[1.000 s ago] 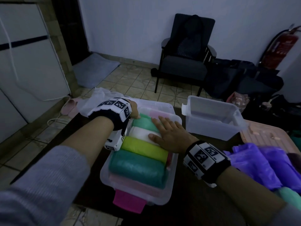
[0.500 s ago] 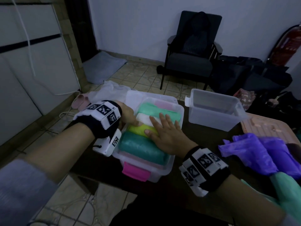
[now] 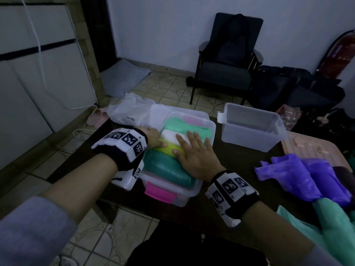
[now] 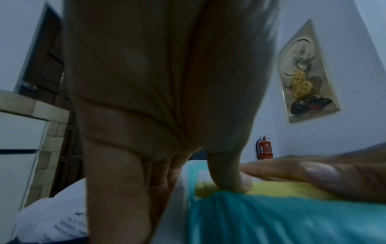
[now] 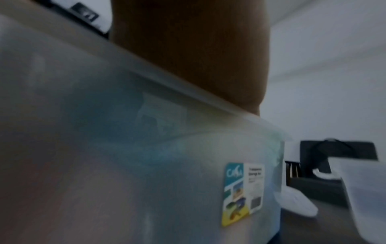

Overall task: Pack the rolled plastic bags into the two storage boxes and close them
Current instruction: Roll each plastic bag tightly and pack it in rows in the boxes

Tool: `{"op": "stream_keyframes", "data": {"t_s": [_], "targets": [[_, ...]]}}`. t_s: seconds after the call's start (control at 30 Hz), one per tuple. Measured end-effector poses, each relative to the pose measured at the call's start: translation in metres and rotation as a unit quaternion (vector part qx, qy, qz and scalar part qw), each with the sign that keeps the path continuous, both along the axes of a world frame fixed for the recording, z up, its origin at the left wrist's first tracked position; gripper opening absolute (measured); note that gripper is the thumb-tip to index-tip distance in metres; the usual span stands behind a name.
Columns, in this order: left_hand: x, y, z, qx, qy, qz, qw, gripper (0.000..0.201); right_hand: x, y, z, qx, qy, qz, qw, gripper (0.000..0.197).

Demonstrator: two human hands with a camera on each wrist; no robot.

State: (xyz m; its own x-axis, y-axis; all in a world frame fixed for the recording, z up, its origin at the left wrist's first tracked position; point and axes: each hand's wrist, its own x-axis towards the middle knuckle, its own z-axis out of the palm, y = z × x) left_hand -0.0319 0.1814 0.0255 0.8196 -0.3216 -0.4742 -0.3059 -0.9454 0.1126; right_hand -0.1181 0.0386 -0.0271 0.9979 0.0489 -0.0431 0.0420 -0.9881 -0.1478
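A clear storage box (image 3: 192, 196) with a pink latch (image 3: 160, 192) holds several rolled bags: teal (image 3: 165, 169), yellow (image 3: 169, 148), white (image 3: 170, 136), green (image 3: 178, 124) and pink (image 3: 192, 119). My right hand (image 3: 192, 148) lies flat on the yellow and white rolls and presses on them with straight fingers. My left hand (image 3: 153, 138) grips the box's left wall, its thumb (image 4: 231, 180) on the yellow roll (image 4: 282, 189) and its fingers down the outside. A second clear box (image 3: 249, 139) stands empty at the back right. The right wrist view shows only the box wall (image 5: 146, 165), blurred.
A pink lid (image 3: 311, 148) lies on the dark table (image 3: 230, 164) at the right. In front of it are loose purple bags (image 3: 299, 173) and a green bag (image 3: 336, 227). A white plastic bag (image 3: 130, 112) lies behind the filled box. A dark chair (image 3: 224, 73) stands beyond.
The view has swung a little. My right hand has slid slightly nearer along the rolls and stays flat. My left hand keeps its place at the box's left wall.
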Motion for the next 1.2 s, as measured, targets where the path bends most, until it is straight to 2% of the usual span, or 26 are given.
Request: {"op": "stream_keyframes", "data": {"t_s": [0.1, 0.17, 0.23, 0.33, 0.4, 0.57, 0.67, 1.2], "targets": [[-0.006, 0.01, -0.006, -0.046, -0.003, 0.025, 0.999, 0.058, -0.002, -0.001, -0.003, 0.091, -0.075, -0.043, 0.992, 0.056], [-0.014, 0.015, -0.013, -0.081, 0.007, 0.048, 0.995, 0.055, -0.003, -0.005, -0.012, 0.207, -0.141, -0.117, 0.961, 0.054], [-0.023, 0.02, -0.023, -0.122, 0.0, 0.092, 0.988, 0.053, -0.003, -0.01, -0.02, 0.364, -0.161, -0.197, 0.896, 0.054], [-0.036, 0.023, -0.034, -0.174, -0.022, 0.16, 0.971, 0.051, -0.002, -0.011, -0.027, 0.543, -0.115, -0.27, 0.787, 0.047], [-0.046, 0.022, -0.04, -0.197, -0.049, 0.188, 0.961, 0.051, -0.001, -0.008, -0.026, 0.571, -0.111, -0.285, 0.762, 0.041], [-0.064, 0.022, -0.051, -0.197, -0.133, 0.212, 0.948, 0.045, -0.002, -0.001, -0.02, 0.557, -0.116, -0.296, 0.767, 0.042], [-0.065, 0.027, -0.052, -0.195, -0.142, 0.225, 0.944, 0.044, 0.0, 0.004, -0.017, 0.549, -0.104, -0.298, 0.774, 0.042], [-0.049, 0.073, -0.058, -0.196, -0.172, 0.241, 0.935, 0.047, 0.014, 0.046, -0.011, 0.56, -0.05, -0.301, 0.771, 0.043]]}}
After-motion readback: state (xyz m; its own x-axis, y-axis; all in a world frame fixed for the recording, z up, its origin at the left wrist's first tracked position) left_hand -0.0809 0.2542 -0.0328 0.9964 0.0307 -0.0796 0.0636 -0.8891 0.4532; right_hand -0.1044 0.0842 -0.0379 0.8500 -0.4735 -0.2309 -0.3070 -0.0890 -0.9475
